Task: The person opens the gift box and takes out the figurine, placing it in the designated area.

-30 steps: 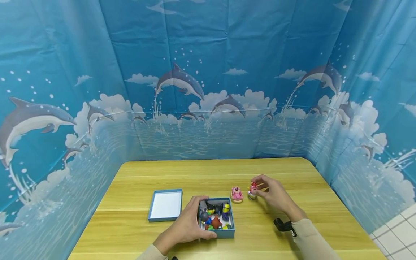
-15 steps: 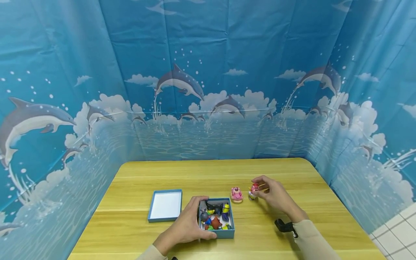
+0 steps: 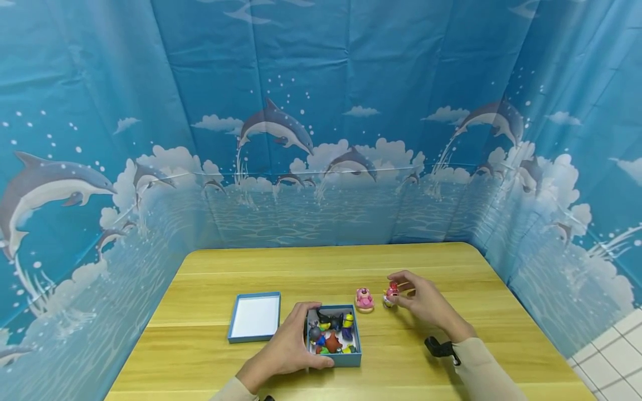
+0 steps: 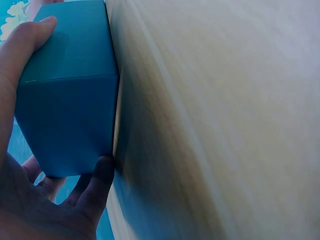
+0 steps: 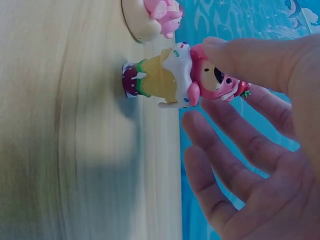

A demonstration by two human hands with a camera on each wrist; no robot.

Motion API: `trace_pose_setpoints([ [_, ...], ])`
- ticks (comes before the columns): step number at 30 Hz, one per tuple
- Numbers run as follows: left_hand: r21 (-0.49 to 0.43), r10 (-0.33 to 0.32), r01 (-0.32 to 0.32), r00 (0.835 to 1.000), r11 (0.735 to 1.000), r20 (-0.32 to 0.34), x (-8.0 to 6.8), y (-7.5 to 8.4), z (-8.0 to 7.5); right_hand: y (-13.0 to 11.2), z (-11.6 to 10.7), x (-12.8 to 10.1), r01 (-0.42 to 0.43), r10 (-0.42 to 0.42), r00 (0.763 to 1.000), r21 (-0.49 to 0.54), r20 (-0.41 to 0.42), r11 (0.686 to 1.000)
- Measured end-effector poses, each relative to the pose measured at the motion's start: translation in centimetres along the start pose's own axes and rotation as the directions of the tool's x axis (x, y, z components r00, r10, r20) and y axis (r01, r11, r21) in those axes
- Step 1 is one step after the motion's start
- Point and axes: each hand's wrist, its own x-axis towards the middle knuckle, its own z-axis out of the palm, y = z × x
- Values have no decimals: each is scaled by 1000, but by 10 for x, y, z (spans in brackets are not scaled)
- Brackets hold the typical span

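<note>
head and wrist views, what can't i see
Box, outer left side: head view, mostly behind the left hand.
Small figures inside: left wrist view, hidden by box walls.
Held figure, part of its head: right wrist view, behind the right hand.
Other pink figure: right wrist view, cut by top edge.

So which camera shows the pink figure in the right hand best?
Right wrist view: the pink figure, held by the right hand, appears large and almost whole. The head view shows it small, partly covered; the left wrist view misses it.
</note>
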Motion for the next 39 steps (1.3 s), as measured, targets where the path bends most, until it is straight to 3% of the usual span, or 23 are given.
trace_pose_setpoints([
  [8, 8, 3, -3, 1000, 1000, -16, 1, 3, -2, -15, -5, 0, 39, -42, 997, -42, -67, 998],
  [22, -4, -2, 2, 1000, 1000, -5, -4, 3, 2, -54, -1, -9, 212, -240, 963, -200, -126, 957],
  [31, 3, -5, 5, 1000, 1000, -10, -3, 3, 1, -74, 11, -12, 325, -344, 936, -192, -75, 926],
  [39, 15, 10, -10, 1000, 1000, -11, -1, 2, 0, -90, 26, -13, 297, -293, 955, -123, 46, 947],
])
